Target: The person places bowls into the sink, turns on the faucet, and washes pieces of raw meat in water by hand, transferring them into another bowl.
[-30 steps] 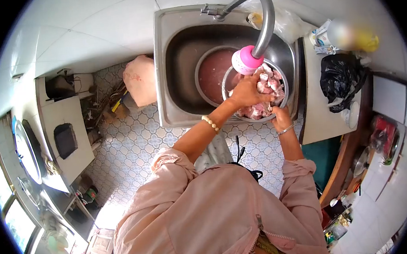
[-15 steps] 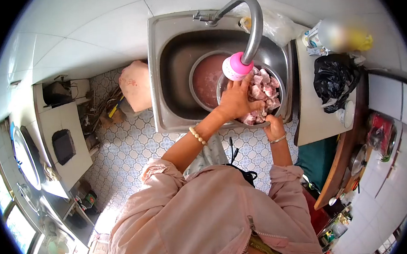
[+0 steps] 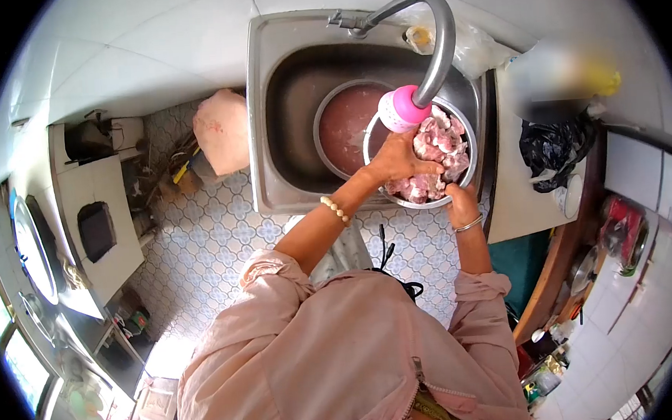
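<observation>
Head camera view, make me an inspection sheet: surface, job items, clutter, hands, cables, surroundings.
Surface: steel sink, with a basin of reddish water inside.
Job items: steel bowl of meat pieces, overlapping the basin in view.
Clutter: black plastic bag and white bowl on the right-hand counter.
Hands: left hand at the meat, fingertips not clearly visible; right hand at the bowl's near rim.
Cables: black cord near the waist, purpose unclear.
Surroundings: patterned floor; faucet with pink nozzle above the bowl.
</observation>
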{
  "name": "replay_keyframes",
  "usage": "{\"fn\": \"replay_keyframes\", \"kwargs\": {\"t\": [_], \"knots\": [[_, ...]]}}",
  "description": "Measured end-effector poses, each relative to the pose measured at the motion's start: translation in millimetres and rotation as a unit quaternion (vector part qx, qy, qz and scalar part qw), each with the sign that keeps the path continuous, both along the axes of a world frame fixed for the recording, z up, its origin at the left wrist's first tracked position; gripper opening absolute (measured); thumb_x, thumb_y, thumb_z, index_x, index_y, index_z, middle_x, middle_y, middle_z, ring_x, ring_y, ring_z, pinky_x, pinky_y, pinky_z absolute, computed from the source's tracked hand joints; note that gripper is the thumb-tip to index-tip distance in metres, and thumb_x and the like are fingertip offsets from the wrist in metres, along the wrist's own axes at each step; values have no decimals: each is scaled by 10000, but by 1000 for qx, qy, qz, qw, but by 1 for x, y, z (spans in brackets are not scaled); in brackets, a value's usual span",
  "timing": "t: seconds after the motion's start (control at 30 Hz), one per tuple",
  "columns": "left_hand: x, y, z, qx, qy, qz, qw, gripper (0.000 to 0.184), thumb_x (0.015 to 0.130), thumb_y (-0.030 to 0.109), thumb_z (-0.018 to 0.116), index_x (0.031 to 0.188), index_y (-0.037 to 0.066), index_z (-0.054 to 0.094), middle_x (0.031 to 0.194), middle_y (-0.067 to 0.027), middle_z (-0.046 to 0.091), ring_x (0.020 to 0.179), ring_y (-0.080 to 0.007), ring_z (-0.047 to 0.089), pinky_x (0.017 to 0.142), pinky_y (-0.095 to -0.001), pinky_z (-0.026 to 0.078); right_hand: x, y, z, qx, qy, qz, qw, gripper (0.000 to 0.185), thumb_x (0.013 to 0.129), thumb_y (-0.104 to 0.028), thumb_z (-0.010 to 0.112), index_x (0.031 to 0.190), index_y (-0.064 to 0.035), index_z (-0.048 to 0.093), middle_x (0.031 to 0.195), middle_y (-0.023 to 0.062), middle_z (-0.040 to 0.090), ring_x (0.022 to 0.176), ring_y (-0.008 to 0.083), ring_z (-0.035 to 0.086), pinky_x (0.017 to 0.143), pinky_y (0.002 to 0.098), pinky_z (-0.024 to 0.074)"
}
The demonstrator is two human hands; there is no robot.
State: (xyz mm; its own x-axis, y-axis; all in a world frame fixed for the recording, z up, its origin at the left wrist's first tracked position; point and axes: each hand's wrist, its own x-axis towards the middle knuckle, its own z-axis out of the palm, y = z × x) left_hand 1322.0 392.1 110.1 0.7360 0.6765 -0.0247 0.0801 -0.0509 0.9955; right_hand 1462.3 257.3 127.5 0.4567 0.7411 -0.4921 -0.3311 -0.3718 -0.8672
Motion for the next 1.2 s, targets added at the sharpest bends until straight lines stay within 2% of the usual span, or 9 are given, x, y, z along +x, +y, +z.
{"fn": "replay_keyframes", "kwargs": {"t": [0.13, 0.27, 0.33, 0.43, 0.53, 0.6, 0.7, 0.9, 1.2], "knots": [[1, 0, 3, -26, 24, -2, 999, 1145, 512, 463, 810, 1359, -4, 196, 1339, -319, 243, 1271, -416, 234, 1043, -399, 235, -2, 5, 4, -16, -18, -14, 1000, 605, 571, 68, 446, 1170, -10, 448, 1081, 52, 512, 940, 174, 530, 824, 281, 435], [7, -4, -8, -24, -37, 31, 999, 1140, 527, 421, 817, 1365, -5, 173, 1338, -287, 281, 1262, -384, 279, 1039, -386, 241, -5, 12, 13, 9, -86, -8, 996, 619, 579, 73, 447, 1192, -11, 432, 1114, 63, 496, 998, 177, 501, 874, 297, 405], [10, -7, -14, -12, -39, 46, 998, 1131, 535, 379, 825, 1367, -6, 163, 1318, -265, 335, 1251, -350, 319, 1029, -373, 261, -7, 17, 22, 21, -132, 32, 990, 642, 581, 78, 446, 1216, -8, 404, 1131, 68, 485, 1017, 174, 491, 877, 288, 400], [13, -11, -20, -23, -54, 66, 996, 1113, 540, 335, 831, 1365, -8, 167, 1304, -249, 368, 1238, -316, 352, 1017, -362, 284, -9, 21, 26, 18, -139, 43, 989, 659, 585, 87, 453, 1233, -4, 384, 1149, 77, 474, 1043, 180, 477, 903, 283, 377], [15, -14, -24, 0, -77, 108, 991, 1055, 551, 299, 830, 1348, -20, 217, 1260, -221, 436, 1186, -284, 422, 989, -352, 326, 1, 19, 11, 30, -213, 68, 974, 686, 587, 94, 465, 1258, 2, 356, 1192, 91, 443, 1096, 192, 443, 948, 289, 340], [15, -15, -26, -57, -89, 93, 990, 940, 569, 263, 821, 1301, -34, 313, 1191, -178, 511, 1108, -236, 490, 952, -341, 370, 3, 19, 10, 15, -221, 74, 972, 705, 587, 94, 471, 1274, 6, 335, 1212, 100, 425, 1122, 200, 425, 967, 296, 321], [16, -18, -31, -74, -106, 104, 986, 726, 595, 223, 807, 1175, -37, 458, 1087, -124, 578, 1001, -177, 538, 898, -319, 413, 3, 21, 10, -5, -250, 84, 965, 740, 589, 92, 476, 1302, 17, 293, 1249, 117, 394, 1164, 212, 396, 994, 307, 295], [24, -24, -46, -96, -129, 108, 981, 571, 622, 205, 792, 1076, -28, 536, 1009, -95, 607, 933, -157, 558, 866, -306, 431, -1, 27, 20, -29, -340, 110, 933, 760, 589, 73, 492, 1312, 48, 261, 1290, 177, 367, 1209, 264, 364, 1020, 317, 263], [26, -25, -51, -107, -162, 105, 975, 584, 628, 220, 786, 1089, -20, 522, 1021, -88, 593, 941, -156, 540, 875, -311, 422, -15, 36, 43, -47, -425, 135, 894, 758, 594, 51, 489, 1309, 84, 239, 1339, 246, 307, 1270, 338, 284, 1061, 341, 185]]}}
